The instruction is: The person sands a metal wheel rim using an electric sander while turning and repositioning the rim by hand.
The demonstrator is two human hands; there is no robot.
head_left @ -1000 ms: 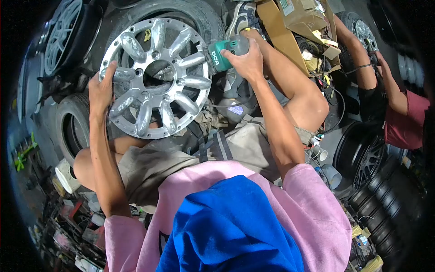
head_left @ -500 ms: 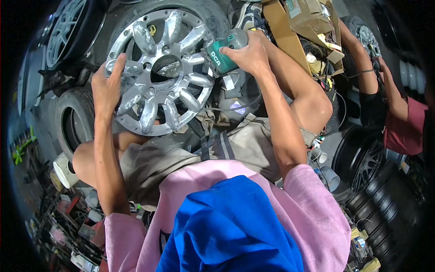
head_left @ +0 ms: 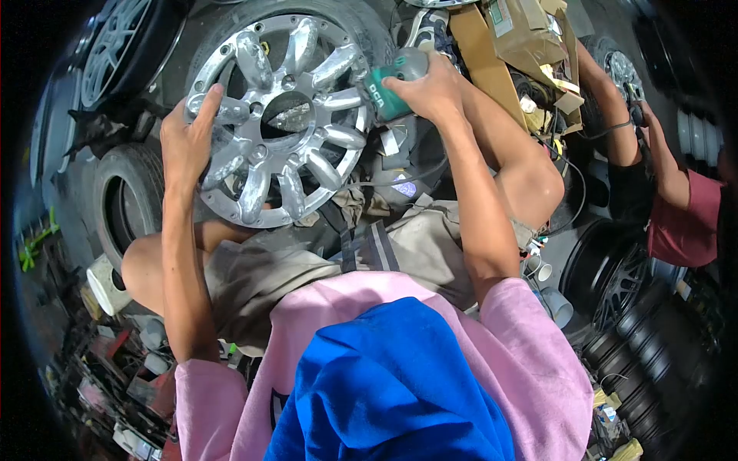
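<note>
The rim [head_left: 278, 146] is in front of the seated person, a tyre [head_left: 373, 34] showing behind its far edge. The step in hand looks like working the tool [head_left: 392, 96] on the rim's right edge, though exact contact is hard to make out; another pass would call for a firm hold and even pressure. The left hand [head_left: 187, 138] grips the rim's left edge, thumb over a spoke [head_left: 234, 111], arm nearly straight. Right of the rim, the right hand [head_left: 430, 88] wraps the tool, arm reaching forward.
</note>
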